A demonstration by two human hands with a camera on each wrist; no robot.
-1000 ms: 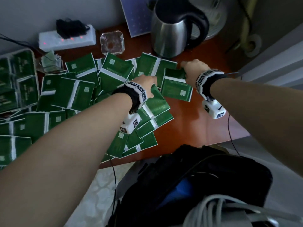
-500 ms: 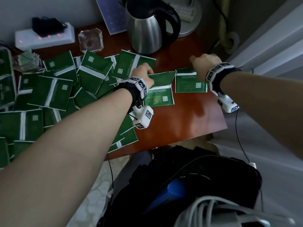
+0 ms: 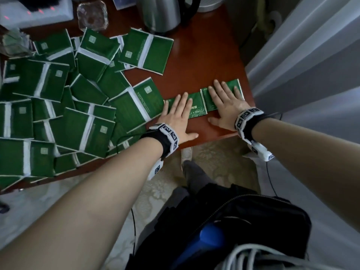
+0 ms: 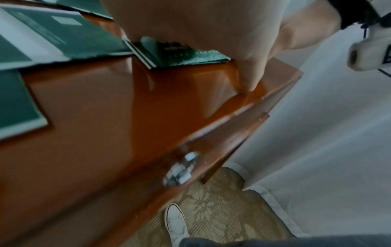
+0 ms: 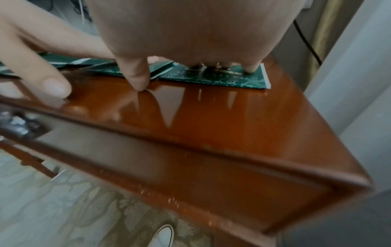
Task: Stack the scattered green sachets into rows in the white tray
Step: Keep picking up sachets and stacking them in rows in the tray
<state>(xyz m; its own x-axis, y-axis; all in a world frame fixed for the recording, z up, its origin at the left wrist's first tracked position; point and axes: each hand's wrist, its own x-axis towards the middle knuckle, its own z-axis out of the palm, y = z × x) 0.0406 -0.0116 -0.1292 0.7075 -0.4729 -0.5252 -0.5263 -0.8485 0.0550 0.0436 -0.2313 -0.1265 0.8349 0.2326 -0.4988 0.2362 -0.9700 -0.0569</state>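
Many green sachets (image 3: 91, 121) with white bands lie heaped over the left half of the red-brown table (image 3: 196, 61). Two more lie side by side near the table's front right corner. My left hand (image 3: 185, 117) rests flat, fingers straight, on the left sachet (image 3: 196, 106). My right hand (image 3: 220, 103) lies flat with spread fingers on the right sachet (image 3: 206, 104). In the left wrist view my palm (image 4: 190, 25) covers the left sachet (image 4: 186, 55). In the right wrist view my fingers press on the right sachet (image 5: 222, 78). The white tray is out of view.
A steel kettle (image 3: 161, 14), a glass ashtray (image 3: 92, 16) and a white power strip (image 3: 35, 12) stand along the back. The table's right edge meets a pale wall (image 3: 303, 55). A black bag (image 3: 233, 221) hangs below my arms, and a white shoe (image 4: 175, 222) stands on patterned carpet.
Both hands came back from near the kettle toward the front right corner, each bringing a sachet along. The curled fingers have flattened onto the sachets. My view tilted downward.
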